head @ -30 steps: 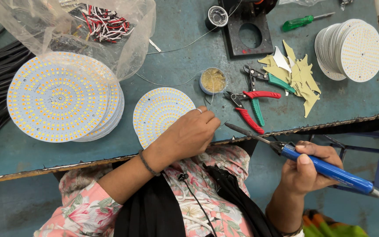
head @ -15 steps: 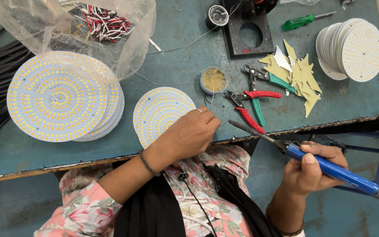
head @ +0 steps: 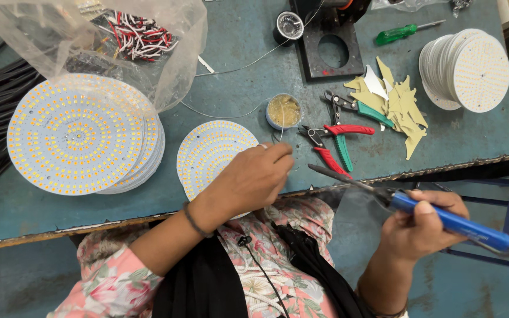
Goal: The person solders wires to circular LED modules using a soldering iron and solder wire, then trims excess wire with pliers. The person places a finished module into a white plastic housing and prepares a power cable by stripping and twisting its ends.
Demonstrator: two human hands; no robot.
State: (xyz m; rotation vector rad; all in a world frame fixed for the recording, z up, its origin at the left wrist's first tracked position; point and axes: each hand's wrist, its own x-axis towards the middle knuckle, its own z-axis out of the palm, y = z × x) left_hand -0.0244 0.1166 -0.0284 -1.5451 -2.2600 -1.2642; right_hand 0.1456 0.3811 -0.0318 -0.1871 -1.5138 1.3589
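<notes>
My left hand [head: 253,179] rests over the near edge of a small round LED board [head: 210,147] on the teal table [head: 237,70]. Its fingertips pinch a thin solder wire [head: 282,126] that runs up past a small tin of yellowish flux [head: 284,110]. My right hand [head: 422,227] holds a blue-handled soldering iron [head: 460,225] off the table's front edge. The iron's dark tip [head: 319,169] points left toward my left fingertips, a short gap away.
A stack of large LED boards [head: 81,138] lies at the left under a plastic bag of red, white and black wires [head: 134,35]. Red and green cutters [head: 340,144], yellow scraps [head: 396,103], a green screwdriver [head: 399,33], a black stand [head: 328,50] and another board stack [head: 469,70] sit right.
My right hand with the soldering iron has drifted slightly right and down. My left hand has stayed on the small board.
</notes>
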